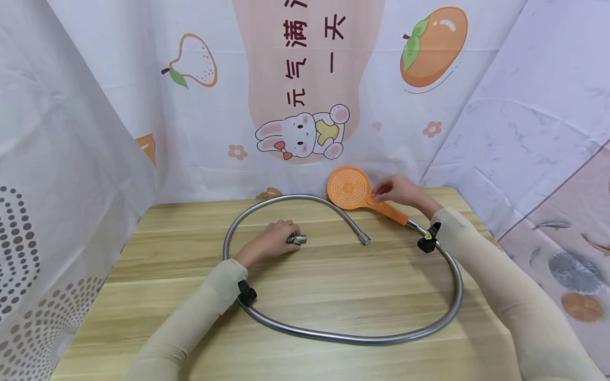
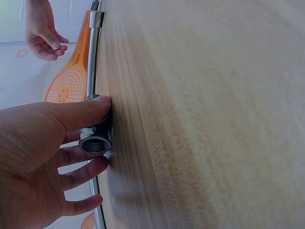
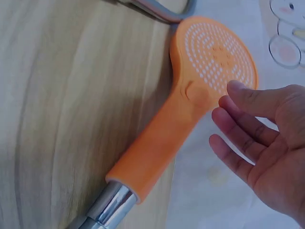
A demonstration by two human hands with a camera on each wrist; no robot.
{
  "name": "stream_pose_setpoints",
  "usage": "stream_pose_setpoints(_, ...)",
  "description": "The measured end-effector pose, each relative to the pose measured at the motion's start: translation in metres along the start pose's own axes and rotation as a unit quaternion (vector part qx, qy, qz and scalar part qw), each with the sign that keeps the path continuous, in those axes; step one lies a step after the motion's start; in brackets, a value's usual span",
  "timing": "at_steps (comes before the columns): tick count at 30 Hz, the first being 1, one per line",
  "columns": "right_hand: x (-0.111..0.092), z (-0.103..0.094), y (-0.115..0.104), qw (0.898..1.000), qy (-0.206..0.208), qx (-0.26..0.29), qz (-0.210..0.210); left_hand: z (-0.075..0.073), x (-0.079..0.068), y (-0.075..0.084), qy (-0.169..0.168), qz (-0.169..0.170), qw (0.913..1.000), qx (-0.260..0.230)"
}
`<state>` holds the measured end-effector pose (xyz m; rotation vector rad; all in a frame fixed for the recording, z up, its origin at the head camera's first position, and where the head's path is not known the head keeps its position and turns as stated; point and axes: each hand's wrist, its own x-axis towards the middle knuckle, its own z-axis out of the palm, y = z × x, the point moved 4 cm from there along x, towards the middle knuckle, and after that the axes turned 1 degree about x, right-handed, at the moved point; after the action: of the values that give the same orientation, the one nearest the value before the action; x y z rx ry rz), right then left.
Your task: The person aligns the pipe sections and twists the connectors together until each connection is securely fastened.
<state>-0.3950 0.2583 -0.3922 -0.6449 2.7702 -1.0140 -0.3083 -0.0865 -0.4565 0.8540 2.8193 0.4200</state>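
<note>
My left hand point(image 1: 272, 241) pinches a small silver metal fitting point(image 1: 300, 239) between thumb and fingers, low over the table's middle. In the left wrist view, the threaded open end of this fitting point(image 2: 88, 146) points toward the camera. An orange shower head point(image 1: 349, 188) lies at the back right, its perforated face up. Its handle joins one end of a grey metal shower hose point(image 1: 376, 340) through a chrome connector point(image 3: 112, 204). Beside the shower head my right hand point(image 1: 401, 190) hovers with loosely bent fingers, apart from it in the left wrist view, with nothing in its grasp.
The hose makes a wide loop over the wooden table point(image 1: 333, 286), and its free end nut point(image 1: 365, 239) lies right of the left hand. A printed white cloth point(image 1: 205, 148) hangs along the back edge. More cloth point(image 1: 62, 159) drapes at both sides.
</note>
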Motion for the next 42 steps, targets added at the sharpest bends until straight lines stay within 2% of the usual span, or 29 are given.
stream_pose_setpoints(8, -0.001, 0.024, -0.017, 0.995, -0.066, 0.013, -0.073, -0.001, -0.001, -0.001, -0.001, 0.005, 1.0, 0.005)
stream_pose_setpoints(12, -0.006, 0.034, -0.025, 0.991, -0.095, -0.002, -0.097, -0.001, 0.0, -0.001, 0.001, 0.005, 1.0, 0.004)
stream_pose_setpoints(16, -0.01, 0.042, -0.032, 0.986, -0.104, -0.022, -0.132, 0.0, 0.0, -0.001, 0.004, 0.006, 1.0, 0.003)
stream_pose_setpoints(21, -0.011, 0.054, -0.035, 0.97, -0.119, -0.028, -0.211, 0.0, 0.0, -0.002, 0.003, 0.006, 1.0, 0.0)
stream_pose_setpoints(24, -0.012, 0.06, -0.035, 0.963, -0.118, -0.044, -0.237, 0.001, 0.0, -0.002, 0.003, 0.006, 1.0, 0.001)
stream_pose_setpoints(27, -0.012, 0.065, -0.034, 0.964, -0.114, -0.061, -0.231, 0.001, 0.0, -0.002, 0.005, 0.006, 1.0, -0.001)
stream_pose_setpoints(33, -0.012, 0.072, -0.036, 0.969, -0.144, -0.071, -0.186, 0.0, 0.0, -0.001, 0.006, 0.005, 1.0, -0.004)
stream_pose_setpoints(42, -0.015, 0.078, -0.04, 0.967, -0.148, -0.094, -0.183, 0.001, 0.0, -0.002, 0.007, 0.006, 1.0, -0.001)
